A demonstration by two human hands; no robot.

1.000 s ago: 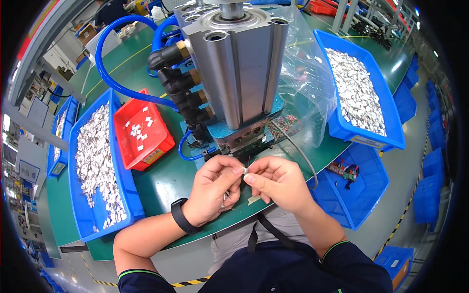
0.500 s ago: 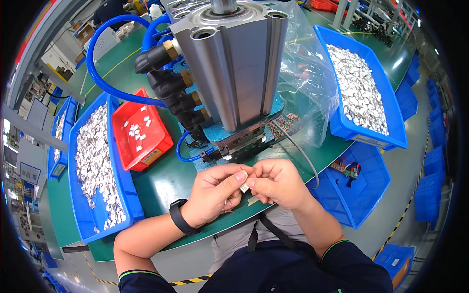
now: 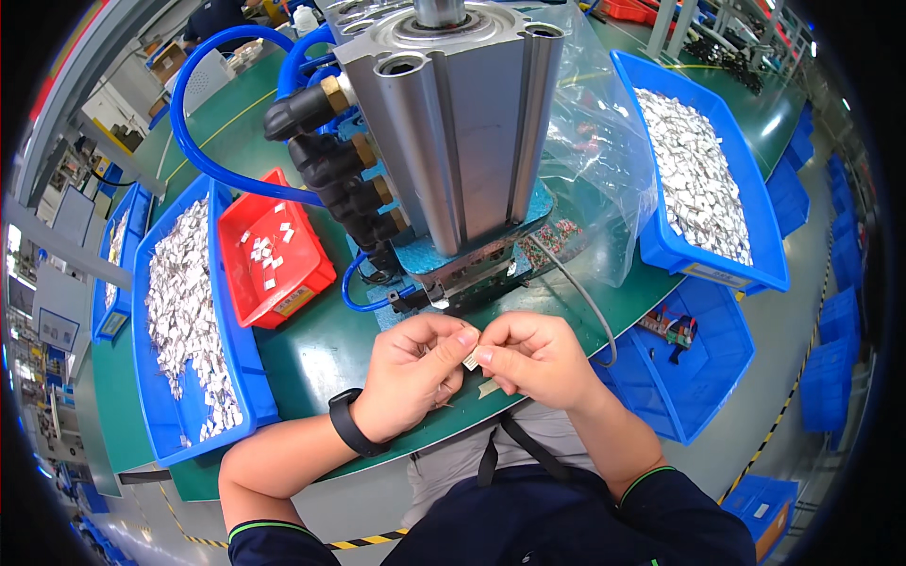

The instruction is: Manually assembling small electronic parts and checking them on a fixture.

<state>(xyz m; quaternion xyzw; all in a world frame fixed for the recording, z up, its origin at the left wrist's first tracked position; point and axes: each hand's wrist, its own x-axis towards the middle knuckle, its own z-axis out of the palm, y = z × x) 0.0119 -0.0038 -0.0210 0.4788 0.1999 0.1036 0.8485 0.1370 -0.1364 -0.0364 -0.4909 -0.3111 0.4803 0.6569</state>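
Note:
Both hands meet in front of the machine, just over the near edge of the green table (image 3: 330,415). A small white piece (image 3: 471,361) shows between the fingertips; its kind is too small to make out. My left hand (image 3: 420,373) is closed, thumb and forefinger pinching the piece from the left. From the right, my right hand (image 3: 533,358) pinches the same piece with thumb and fingers. Thin wire-like ends appear under the left fingers, mostly hidden. Right behind the hands stands a pneumatic press with a grey metal cylinder (image 3: 453,132).
A blue bin (image 3: 260,377) and a red tray (image 3: 316,255), both with small white pieces, stand left. Another full blue bin (image 3: 679,259) is at right, a lower blue bin (image 3: 722,377) beneath it. Blue air hose (image 3: 175,113) loops left; grey cable (image 3: 585,300) hangs near my right hand.
The two hands have barely moved and still pinch the small white piece together. The view has shifted very slightly.

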